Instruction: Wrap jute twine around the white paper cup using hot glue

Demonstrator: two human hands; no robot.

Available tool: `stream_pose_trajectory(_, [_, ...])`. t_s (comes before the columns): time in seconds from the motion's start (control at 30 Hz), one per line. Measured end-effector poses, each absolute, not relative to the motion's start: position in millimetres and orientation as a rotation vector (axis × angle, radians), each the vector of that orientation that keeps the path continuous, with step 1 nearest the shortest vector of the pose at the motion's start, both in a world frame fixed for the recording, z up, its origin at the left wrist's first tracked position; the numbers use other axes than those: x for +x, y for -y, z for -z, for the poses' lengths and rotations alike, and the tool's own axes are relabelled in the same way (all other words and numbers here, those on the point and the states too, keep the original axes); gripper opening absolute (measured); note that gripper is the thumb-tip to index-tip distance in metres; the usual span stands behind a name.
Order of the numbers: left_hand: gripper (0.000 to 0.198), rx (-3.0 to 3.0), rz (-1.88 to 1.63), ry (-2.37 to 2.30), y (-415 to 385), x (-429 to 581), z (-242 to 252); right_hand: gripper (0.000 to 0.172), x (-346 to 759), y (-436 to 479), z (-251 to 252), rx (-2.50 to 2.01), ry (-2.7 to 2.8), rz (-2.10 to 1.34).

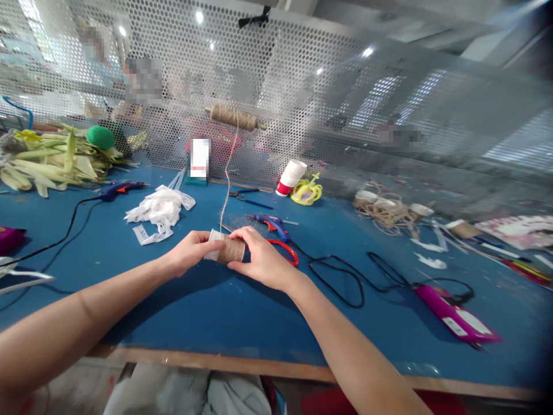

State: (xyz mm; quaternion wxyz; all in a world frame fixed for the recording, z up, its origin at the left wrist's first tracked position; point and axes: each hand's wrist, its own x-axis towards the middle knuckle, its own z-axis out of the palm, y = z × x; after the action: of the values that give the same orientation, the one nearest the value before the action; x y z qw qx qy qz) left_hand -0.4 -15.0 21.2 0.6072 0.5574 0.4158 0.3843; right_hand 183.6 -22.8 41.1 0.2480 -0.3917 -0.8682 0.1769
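Observation:
A white paper cup point(231, 249), partly wrapped in brown twine, lies on its side between my hands just above the blue table. My left hand point(190, 251) grips its bare white end, thumb along the near side. Around the twine-covered end curl the fingers of my right hand point(256, 257). From the cup a strand of twine point(227, 173) runs up to a twine spool point(233, 117) on a rod at the mesh panel. Behind my right hand lies a blue glue gun point(273, 223), and red-handled scissors point(285, 251) are partly hidden by that hand.
White lace point(161, 208), pliers point(250, 197), stacked paper cups point(291, 176) and a yellow ribbon roll point(306, 191) lie farther back. Corn husks point(52, 158) and another glue gun point(118, 189) are at left. A black cord leads to a magenta power strip point(453, 314); twine-wrapped cups point(384, 208) sit at right.

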Motion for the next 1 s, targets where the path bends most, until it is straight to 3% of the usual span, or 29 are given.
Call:
stream_pose_trajectory(0.47, [0.036,1.299,-0.869,-0.905,14,-2,-17,0.043,186,20,-39,-1.118,2.316,-0.553])
stream_pose_trajectory(0.67, [0.033,1.423,-0.779,-0.880,12,-1,-14,0.038,199,3,-43,-1.221,2.233,-0.780])
stream_pose_trajectory(0.73, [0.031,1.443,-0.769,-0.892,12,-1,-13,0.031,212,-12,-48,-1.421,2.136,-0.633])
stream_pose_trajectory(0.83, [0.028,1.470,-0.777,-0.905,13,-1,-13,0.033,234,-42,-50,-2.036,1.949,-0.072])
stream_pose_trajectory(1.0, [0.027,1.469,-0.788,-0.902,17,-1,-18,0.021,255,-76,-36,-2.291,1.948,-0.133])
